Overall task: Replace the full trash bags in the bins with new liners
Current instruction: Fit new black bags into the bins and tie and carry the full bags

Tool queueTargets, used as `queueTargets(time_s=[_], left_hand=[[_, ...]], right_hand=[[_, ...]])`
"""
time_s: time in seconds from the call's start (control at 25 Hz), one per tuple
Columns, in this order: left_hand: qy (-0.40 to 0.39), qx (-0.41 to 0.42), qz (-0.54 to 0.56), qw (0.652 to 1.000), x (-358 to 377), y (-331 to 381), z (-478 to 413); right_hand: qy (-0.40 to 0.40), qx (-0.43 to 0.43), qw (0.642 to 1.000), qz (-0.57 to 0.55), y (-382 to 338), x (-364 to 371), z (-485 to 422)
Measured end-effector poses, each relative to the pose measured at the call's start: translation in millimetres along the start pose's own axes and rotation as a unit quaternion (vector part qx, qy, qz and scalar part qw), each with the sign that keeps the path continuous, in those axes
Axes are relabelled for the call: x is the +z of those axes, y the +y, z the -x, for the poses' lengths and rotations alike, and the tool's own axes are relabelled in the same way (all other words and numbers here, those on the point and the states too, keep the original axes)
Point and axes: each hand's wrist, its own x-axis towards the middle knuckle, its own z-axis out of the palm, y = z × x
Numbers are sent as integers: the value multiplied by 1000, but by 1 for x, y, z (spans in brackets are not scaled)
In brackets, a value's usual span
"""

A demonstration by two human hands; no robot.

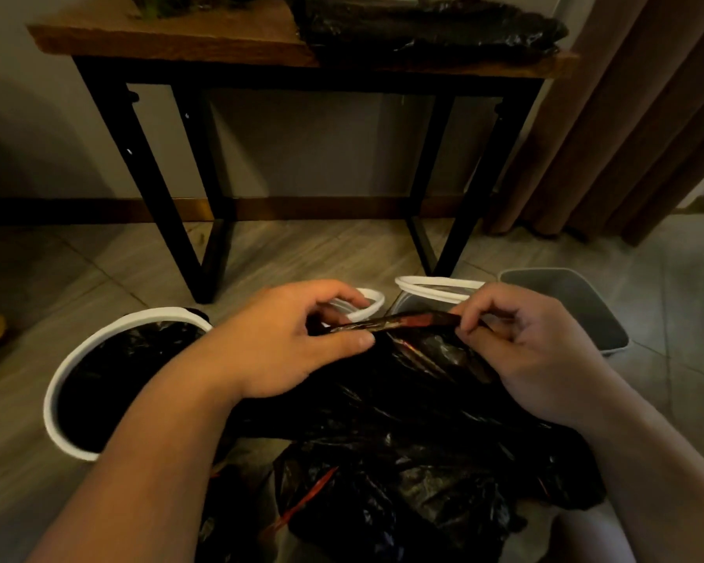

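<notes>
A black trash bag [403,404] with a red drawstring lies spread below my hands. My left hand [285,339] pinches the left end of its bunched top edge [407,321]. My right hand [533,351] pinches the right end, and the edge is stretched taut between them. A white round bin [64,379] lined with black plastic stands at the left. More crumpled black plastic [383,505] with a red string lies at the bottom. Two white bin rings [372,304] [435,288] show behind my hands. A grey bin [574,302] with no liner stands at the right.
A wooden table [159,38] on black metal legs stands against the wall ahead. Folded black bags [423,30] lie on its right end. A brown curtain [626,123] hangs at the right. The floor is grey tile [301,249].
</notes>
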Motion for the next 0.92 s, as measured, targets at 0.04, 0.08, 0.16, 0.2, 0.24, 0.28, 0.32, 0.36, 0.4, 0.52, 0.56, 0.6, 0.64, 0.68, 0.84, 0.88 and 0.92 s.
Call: queueTargets(time_s=[0.04,0.08,0.16,0.2,0.24,0.28,0.32,0.36,0.4,0.52,0.56,0.6,0.64,0.68,0.84,0.88,0.92], left_hand=[[-4,17,-25,1000,7,1,-2],[2,39,-51,998,15,2,-4],[39,82,-84,992,23,3,-9],[54,87,-83,991,23,3,-10],[54,82,-69,993,22,3,-10],[46,69,-47,995,19,3,-9],[33,54,-30,998,17,5,-8],[16,40,-20,999,17,6,-7],[-4,28,-18,999,17,8,-6],[-44,22,-74,996,22,16,-8],[-53,33,-101,993,26,18,-9],[-66,44,-119,990,31,20,-10],[-82,52,-123,988,36,22,-11],[-99,55,-109,988,41,23,-12],[-53,50,-113,991,53,22,-23],[-12,53,-191,980,53,21,-26],[39,56,-268,961,52,18,-28]], right_hand=[[11,-10,999,29,-2,5,1],[19,-20,998,53,-3,11,2],[25,-22,996,82,-4,19,6],[24,-20,995,93,-3,20,8],[18,-22,994,104,0,19,13],[6,-26,992,122,3,15,18],[-5,-34,989,147,8,10,24],[-16,-43,984,174,14,6,31],[-25,-48,979,196,19,3,36],[-3,-47,975,217,29,-3,46],[14,-53,975,213,29,-4,45],[26,-66,976,208,27,-5,44],[41,-84,975,201,25,-4,41],[56,-96,975,194,24,-3,39],[100,-56,978,175,17,4,27],[96,-51,978,179,16,6,26],[92,-55,976,189,14,8,25]])
